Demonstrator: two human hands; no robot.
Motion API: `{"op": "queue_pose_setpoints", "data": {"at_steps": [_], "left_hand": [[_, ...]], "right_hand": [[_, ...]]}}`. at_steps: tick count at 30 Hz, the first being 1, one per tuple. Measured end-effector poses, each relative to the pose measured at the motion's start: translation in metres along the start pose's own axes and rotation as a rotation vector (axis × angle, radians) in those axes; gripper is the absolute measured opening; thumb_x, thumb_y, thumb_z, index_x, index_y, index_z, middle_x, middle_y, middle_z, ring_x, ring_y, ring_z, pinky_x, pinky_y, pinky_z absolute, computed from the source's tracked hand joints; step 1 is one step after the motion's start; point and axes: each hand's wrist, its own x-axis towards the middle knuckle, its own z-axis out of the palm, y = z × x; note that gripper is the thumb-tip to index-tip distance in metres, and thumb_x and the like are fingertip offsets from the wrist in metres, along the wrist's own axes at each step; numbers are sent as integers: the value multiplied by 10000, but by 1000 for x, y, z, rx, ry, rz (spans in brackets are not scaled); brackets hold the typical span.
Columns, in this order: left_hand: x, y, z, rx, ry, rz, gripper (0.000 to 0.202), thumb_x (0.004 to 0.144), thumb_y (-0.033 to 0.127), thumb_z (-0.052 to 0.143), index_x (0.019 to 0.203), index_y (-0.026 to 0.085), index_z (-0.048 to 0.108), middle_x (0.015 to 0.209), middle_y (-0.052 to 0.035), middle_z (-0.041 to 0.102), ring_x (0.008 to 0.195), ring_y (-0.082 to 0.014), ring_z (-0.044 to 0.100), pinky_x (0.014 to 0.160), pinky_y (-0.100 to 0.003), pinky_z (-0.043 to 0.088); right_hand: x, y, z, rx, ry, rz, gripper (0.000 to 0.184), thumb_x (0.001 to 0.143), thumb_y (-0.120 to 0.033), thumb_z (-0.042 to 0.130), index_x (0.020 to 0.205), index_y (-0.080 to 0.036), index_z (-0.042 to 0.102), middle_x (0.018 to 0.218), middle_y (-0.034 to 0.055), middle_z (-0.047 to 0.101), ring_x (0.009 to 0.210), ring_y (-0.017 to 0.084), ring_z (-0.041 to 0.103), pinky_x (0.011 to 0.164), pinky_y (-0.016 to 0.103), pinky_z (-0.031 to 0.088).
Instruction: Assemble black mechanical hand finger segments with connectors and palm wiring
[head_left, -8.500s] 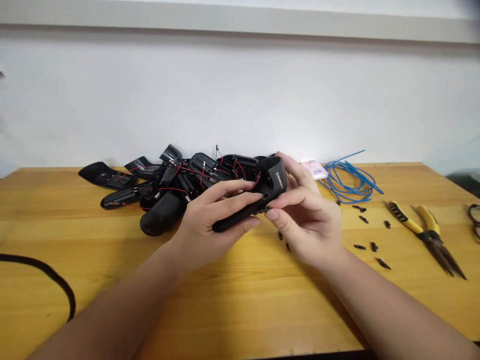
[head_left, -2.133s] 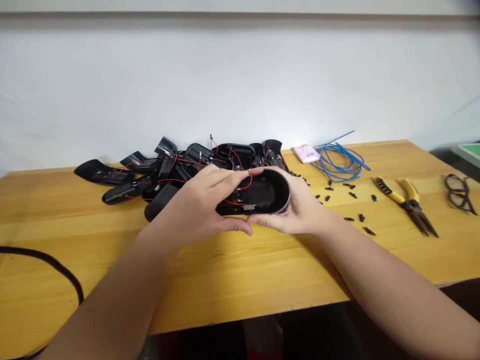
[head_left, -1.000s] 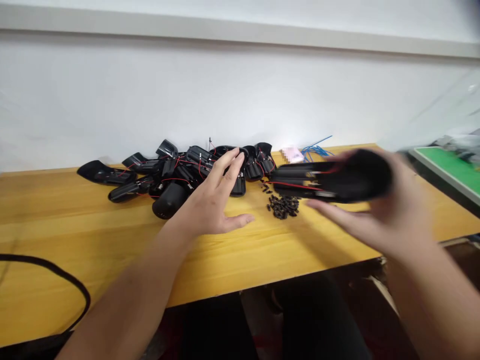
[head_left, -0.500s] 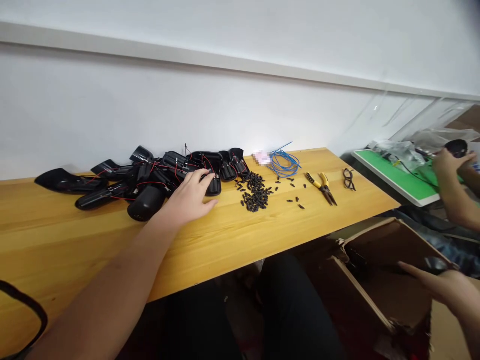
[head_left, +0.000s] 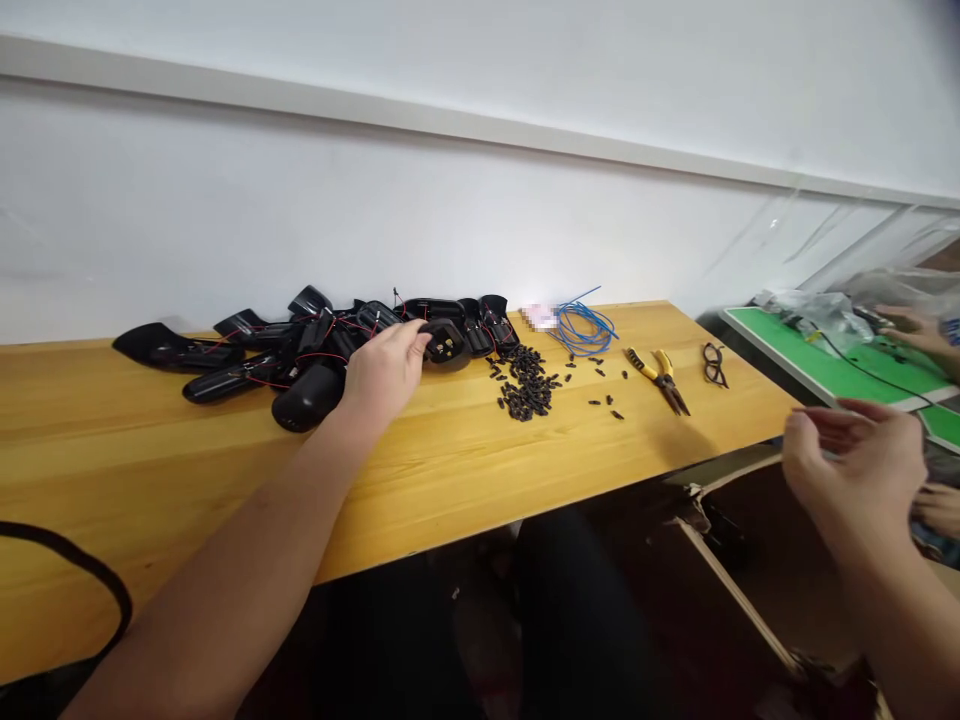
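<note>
My left hand (head_left: 384, 375) is closed on the edge of a black plastic housing (head_left: 455, 357), with small brass-coloured contacts showing on its face. It holds the housing at the right part of a pile of similar black plastic shells (head_left: 307, 395), several with thin red wires. To the right of the housing lies a heap of tiny black parts (head_left: 527, 385), with a few strays beside it. My right hand (head_left: 859, 465) is up past the table's right end, above the cardboard box. Its fingers are loosely curled, apart from the thumb, and nothing shows in them.
On the wooden table (head_left: 450, 480) lie a coil of blue wire (head_left: 585, 330), yellow-handled pliers (head_left: 660, 380) and a black looped item (head_left: 714, 365). An open cardboard box (head_left: 739, 595) stands below. Another person's hand (head_left: 911, 330) is over a green board (head_left: 840, 355).
My left hand has taken hold of a black housing and turned it. My right hand has risen from the box, and the dark object it had there is gone from it.
</note>
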Motion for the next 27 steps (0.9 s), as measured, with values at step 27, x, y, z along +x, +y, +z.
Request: {"op": "queue_pose_setpoints", "data": {"at_steps": [27], "left_hand": [[-11,30,23,-1444,-256,-773,391,919,575,653,931,198,550,838,-78,750,705,-217,718,681,-365,610]], "right_hand": [[-46,-196,192,229,-1346,-454,69,841,-204,694,789,-175,728,722,15,688,622,135,562,601,272,390]]}}
